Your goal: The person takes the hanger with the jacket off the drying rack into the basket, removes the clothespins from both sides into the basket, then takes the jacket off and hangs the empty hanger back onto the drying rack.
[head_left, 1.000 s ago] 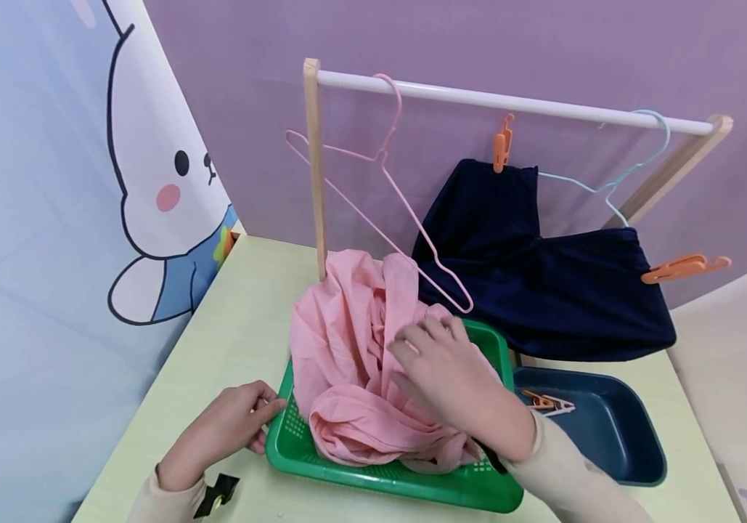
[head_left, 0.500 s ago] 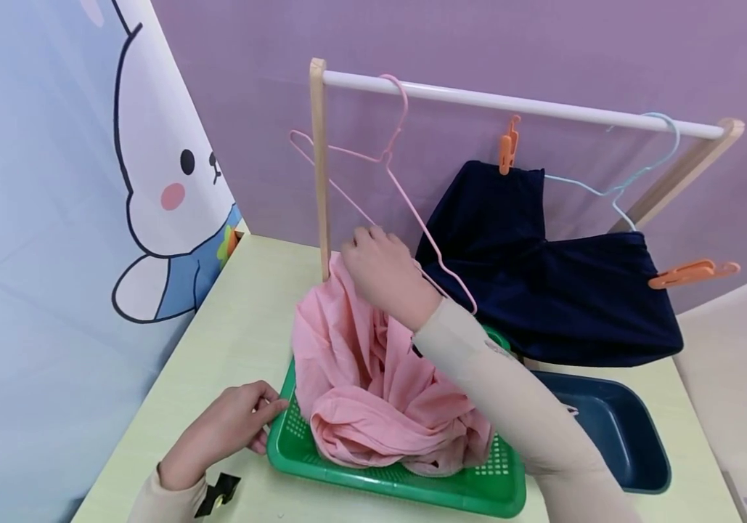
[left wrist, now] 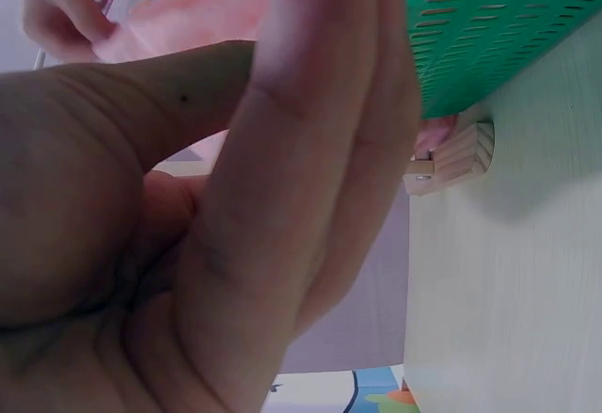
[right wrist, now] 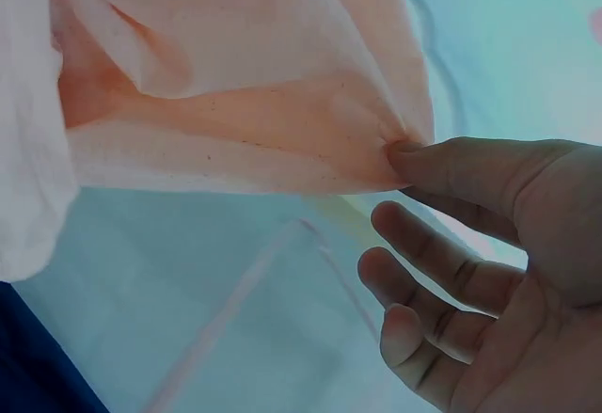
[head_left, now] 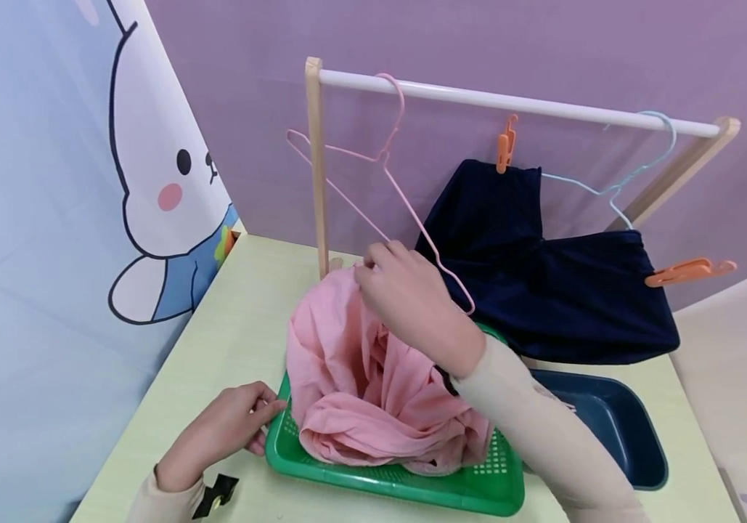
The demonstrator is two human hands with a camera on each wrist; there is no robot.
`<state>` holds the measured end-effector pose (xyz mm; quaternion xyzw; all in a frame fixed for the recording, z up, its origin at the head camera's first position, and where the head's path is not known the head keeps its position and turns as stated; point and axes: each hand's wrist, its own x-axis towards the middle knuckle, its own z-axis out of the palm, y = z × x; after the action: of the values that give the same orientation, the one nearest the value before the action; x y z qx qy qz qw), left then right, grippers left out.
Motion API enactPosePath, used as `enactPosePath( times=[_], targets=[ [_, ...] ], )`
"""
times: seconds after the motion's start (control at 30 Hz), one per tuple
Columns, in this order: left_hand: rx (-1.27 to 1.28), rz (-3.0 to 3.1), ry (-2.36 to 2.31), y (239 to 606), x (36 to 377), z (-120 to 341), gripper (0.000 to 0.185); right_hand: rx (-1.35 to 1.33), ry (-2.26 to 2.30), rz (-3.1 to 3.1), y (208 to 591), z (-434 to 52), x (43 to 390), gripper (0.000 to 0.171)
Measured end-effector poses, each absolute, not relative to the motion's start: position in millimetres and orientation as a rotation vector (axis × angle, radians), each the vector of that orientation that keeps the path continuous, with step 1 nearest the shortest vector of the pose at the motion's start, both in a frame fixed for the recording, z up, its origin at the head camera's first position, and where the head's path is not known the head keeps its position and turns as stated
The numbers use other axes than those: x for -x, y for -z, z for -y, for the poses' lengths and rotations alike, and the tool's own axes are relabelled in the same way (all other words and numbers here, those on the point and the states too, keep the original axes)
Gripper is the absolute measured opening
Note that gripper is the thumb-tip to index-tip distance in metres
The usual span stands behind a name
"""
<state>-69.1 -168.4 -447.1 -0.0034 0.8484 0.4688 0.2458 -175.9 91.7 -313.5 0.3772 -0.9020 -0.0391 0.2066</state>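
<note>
A crumpled pink cloth garment (head_left: 373, 407) fills the green plastic basket (head_left: 406, 494) in the head view. My right hand (head_left: 412, 294) pinches the far edge of the garment between thumb and index finger, while the other fingers are bent and hold nothing, as the right wrist view shows. At the basket's left rim, my left hand (head_left: 232, 421) grips with the thumb on top and the fingers below. Just behind the right hand, a pink hanger (head_left: 415, 211) hangs bare from the rack. The garment's exact kind is hidden in its folds.
The wooden rack with a white rod (head_left: 510, 102) stands behind the basket. Navy shorts (head_left: 543, 290) hang there on a light blue hanger (head_left: 634, 174), with orange clothespins (head_left: 506, 145). A dark blue tray (head_left: 621, 428) sits at the right, partly behind the sleeve.
My right hand went from over the garment to its far edge, took hold, and has since drawn it slightly right and nearer. The left hand stays on the basket rim.
</note>
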Motion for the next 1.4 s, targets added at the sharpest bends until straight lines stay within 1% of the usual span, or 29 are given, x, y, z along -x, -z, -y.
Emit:
enactPosePath(
  times=[0.17,0.37,0.43,0.5,0.53,0.57,0.67,0.77,0.9,1.07,1.23,1.4],
  targets=[
    [0.006,-2.314,-1.276,448,69,169,0.018,-1.097,-0.044,2.342,309,-125,136,0.011],
    [0.015,-2.302,-1.276,448,69,169,0.019,-1.119,-0.256,2.315,321,-167,89,0.016],
    [0.011,-2.298,-1.280,448,69,169,0.019,-1.106,-0.295,2.348,328,-179,77,0.023],
    [0.005,-2.295,-1.286,448,69,170,0.020,-1.090,-0.319,2.374,338,-190,68,0.034],
    [0.003,-2.296,-1.287,448,69,170,0.020,-1.090,-0.330,2.387,343,-195,65,0.033],
    [0.004,-2.297,-1.287,448,69,170,0.020,-1.086,-0.339,2.401,348,-200,63,0.034],
    [0.007,-2.302,-1.285,448,69,170,0.019,-1.083,-0.349,2.428,364,-212,60,0.019],
    [0.013,-2.306,-1.279,448,69,170,0.019,-1.065,-0.329,2.484,381,-221,61,0.015],
    [0.005,-2.305,-1.280,448,69,169,0.020,-1.023,-0.240,2.618,400,-229,63,0.017],
    [-0.013,-2.301,-1.293,448,69,170,0.020,-0.959,-0.044,2.861,413,-231,64,0.026],
    [-0.022,-2.309,-1.296,448,70,170,0.020,-0.960,0.098,2.994,423,-228,66,0.026],
    [-0.022,-2.313,-1.289,448,70,169,0.020,-0.983,0.110,3.005,430,-227,68,0.027]
  ],
)
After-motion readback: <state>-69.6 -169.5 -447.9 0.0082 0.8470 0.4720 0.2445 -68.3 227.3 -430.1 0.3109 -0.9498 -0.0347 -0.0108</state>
